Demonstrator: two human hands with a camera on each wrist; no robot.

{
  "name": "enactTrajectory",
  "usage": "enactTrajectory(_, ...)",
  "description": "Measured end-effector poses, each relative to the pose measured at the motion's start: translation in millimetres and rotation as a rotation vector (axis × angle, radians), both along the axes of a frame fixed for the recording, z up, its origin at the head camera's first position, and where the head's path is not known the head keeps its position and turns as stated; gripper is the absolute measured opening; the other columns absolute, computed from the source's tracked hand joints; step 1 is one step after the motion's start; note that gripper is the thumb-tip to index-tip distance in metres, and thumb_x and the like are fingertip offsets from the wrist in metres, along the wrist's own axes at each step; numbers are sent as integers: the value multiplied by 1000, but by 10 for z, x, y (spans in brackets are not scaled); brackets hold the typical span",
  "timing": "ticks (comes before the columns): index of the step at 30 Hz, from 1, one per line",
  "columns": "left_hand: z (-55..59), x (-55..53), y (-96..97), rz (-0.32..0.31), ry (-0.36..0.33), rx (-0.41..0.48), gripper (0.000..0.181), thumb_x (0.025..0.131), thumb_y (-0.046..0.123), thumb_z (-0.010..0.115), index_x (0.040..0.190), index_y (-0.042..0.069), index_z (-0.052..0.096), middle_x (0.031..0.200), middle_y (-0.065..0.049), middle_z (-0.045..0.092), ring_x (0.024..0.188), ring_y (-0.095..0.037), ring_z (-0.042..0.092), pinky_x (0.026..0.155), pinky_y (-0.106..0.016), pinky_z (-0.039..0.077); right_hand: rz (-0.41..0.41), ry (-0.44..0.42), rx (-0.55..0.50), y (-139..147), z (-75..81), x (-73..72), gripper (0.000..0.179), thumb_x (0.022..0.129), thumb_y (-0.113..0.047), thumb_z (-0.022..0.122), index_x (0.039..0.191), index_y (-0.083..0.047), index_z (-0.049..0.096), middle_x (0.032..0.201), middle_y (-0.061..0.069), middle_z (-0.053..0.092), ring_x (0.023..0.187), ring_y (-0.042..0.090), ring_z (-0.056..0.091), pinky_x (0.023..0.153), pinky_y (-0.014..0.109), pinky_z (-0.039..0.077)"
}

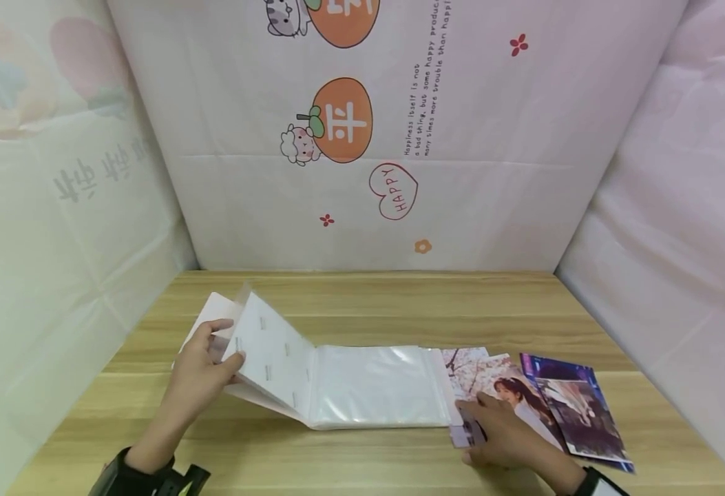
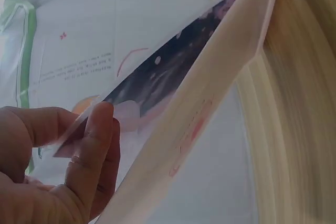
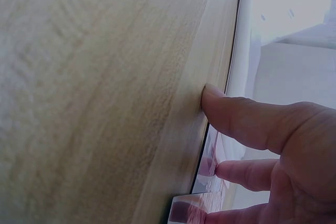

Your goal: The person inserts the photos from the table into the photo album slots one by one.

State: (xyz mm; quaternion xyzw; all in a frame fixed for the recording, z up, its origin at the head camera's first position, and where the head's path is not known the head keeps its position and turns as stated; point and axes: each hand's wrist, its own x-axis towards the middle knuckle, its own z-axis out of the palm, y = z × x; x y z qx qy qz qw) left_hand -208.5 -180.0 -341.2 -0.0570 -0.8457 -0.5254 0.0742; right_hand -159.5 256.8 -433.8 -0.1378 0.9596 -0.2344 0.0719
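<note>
A photo album [image 1: 374,386] lies spread on the wooden table, its clear pocket page flat in the middle. My left hand [image 1: 197,375] pinches a raised page [image 1: 272,351] near its outer edge, between thumb and fingers. In the left wrist view, a dark picture [image 2: 181,59] shows on that page's far side. Beside the album's right edge, my right hand [image 1: 501,434] rests on loose photos [image 1: 532,403] with pink blossoms and a person. Its fingertips touch the prints in the right wrist view, while the thumb [image 3: 247,121] lies extended by the album's edge.
Dark purple and blue photos [image 1: 585,413] overlap at the far right of the table [image 1: 362,303]. A printed white cloth [image 1: 474,207] hangs behind, and pale cloth walls [image 1: 678,241] stand at both sides.
</note>
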Motion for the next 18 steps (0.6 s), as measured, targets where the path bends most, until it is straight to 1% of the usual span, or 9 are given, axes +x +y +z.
enactTrajectory(3, -12, -16, -86, 39, -23, -102, 58, 80, -1, 62, 132, -7, 34, 118, -33, 40, 58, -21, 58, 52, -28, 52, -5, 6, 4, -4, -1, 9, 77, 61, -30, 84, 126, 0, 54, 125, 35, 41, 110, 62, 34, 80, 67, 36)
enactTrajectory(4, -21, -22, -120, 52, -27, -156, 60, 80, 0, 63, 132, -8, 34, 119, -34, 40, 64, -24, 59, 54, -30, 52, -7, 9, 6, -6, -2, 11, 77, 61, -30, 84, 125, 0, 54, 125, 35, 41, 110, 61, 34, 80, 67, 36)
enactTrajectory(6, -46, -37, -190, 71, -37, -253, 65, 78, 3, 65, 132, -10, 32, 117, -37, 42, 76, -32, 58, 62, -37, 52, -10, 12, 7, -9, -3, 13, 77, 61, -30, 84, 125, 0, 55, 125, 35, 41, 110, 61, 34, 80, 67, 36)
enactTrajectory(7, -60, -46, -225, 74, -41, -290, 67, 78, 4, 67, 132, -11, 31, 116, -39, 43, 83, -37, 57, 67, -42, 50, -12, 11, 6, -10, -4, 13, 76, 61, -30, 84, 125, 0, 55, 125, 35, 41, 110, 61, 34, 80, 67, 36)
enactTrajectory(9, -85, -63, -287, 75, -51, -349, 71, 76, 6, 69, 131, -14, 29, 114, -40, 45, 92, -43, 54, 72, -47, 47, -15, 10, 5, -10, -6, 12, 77, 61, -29, 84, 125, 0, 55, 125, 36, 41, 110, 61, 34, 80, 67, 36)
enactTrajectory(10, -97, -67, -314, 74, -59, -369, 72, 75, 6, 70, 131, -14, 29, 113, -41, 46, 96, -46, 52, 74, -49, 46, -15, 9, 5, -9, -8, 11, 77, 61, -29, 84, 125, 0, 55, 125, 36, 41, 110, 61, 34, 80, 67, 36)
enactTrajectory(14, -149, -87, -391, 70, -83, -416, 76, 72, 7, 72, 129, -17, 28, 105, -39, 51, 91, -46, 55, 73, -51, 46, -9, 8, 8, -3, -14, 4, 76, 61, -30, 84, 125, 0, 55, 125, 36, 41, 110, 61, 34, 80, 67, 36)
enactTrajectory(18, -212, -111, -446, 63, -107, -474, 77, 71, 9, 71, 128, -19, 28, 100, -38, 52, 96, -51, 50, 79, -57, 42, -4, 7, 9, -2, -13, 1, 76, 61, -30, 84, 125, 0, 55, 125, 35, 41, 110, 61, 34, 80, 67, 35)
